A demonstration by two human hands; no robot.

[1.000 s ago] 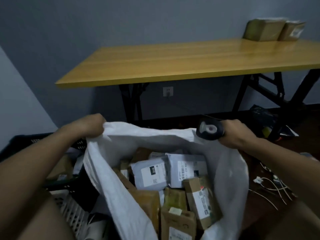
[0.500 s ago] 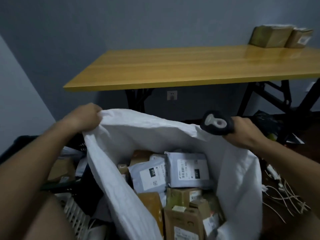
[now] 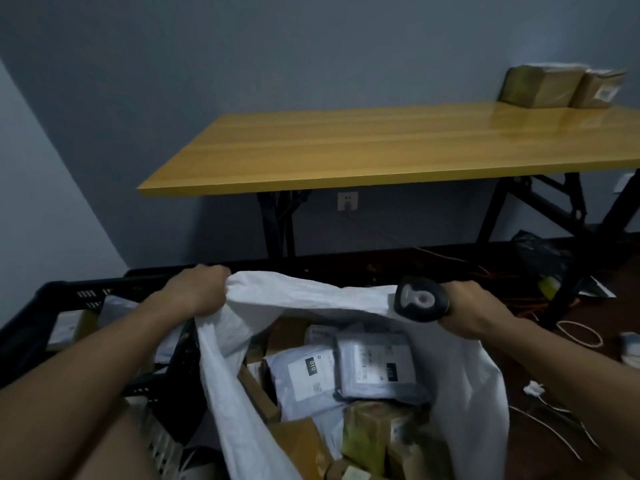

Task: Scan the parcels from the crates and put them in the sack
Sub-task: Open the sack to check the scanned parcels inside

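A white woven sack (image 3: 311, 303) stands open in front of me, filled with several parcels: grey mailer bags (image 3: 375, 370) with labels on top and brown taped boxes (image 3: 301, 445) below. My left hand (image 3: 199, 292) grips the sack's rim at the left. My right hand (image 3: 465, 311) holds a black barcode scanner (image 3: 420, 301) and also pinches the sack's rim at the right. A black crate (image 3: 62, 299) with more parcels sits to the left, partly hidden by my left arm.
A yellow wooden table (image 3: 381, 147) on black folding legs stands ahead, with two brown taped parcels (image 3: 543, 86) at its far right. White and orange cables (image 3: 575, 332) lie on the dark floor at right. A wall socket (image 3: 347, 201) is under the table.
Both hands have kept their grip on the sack's rim. The view has shifted so the table sits higher and further right, and the parcels inside have settled a little.
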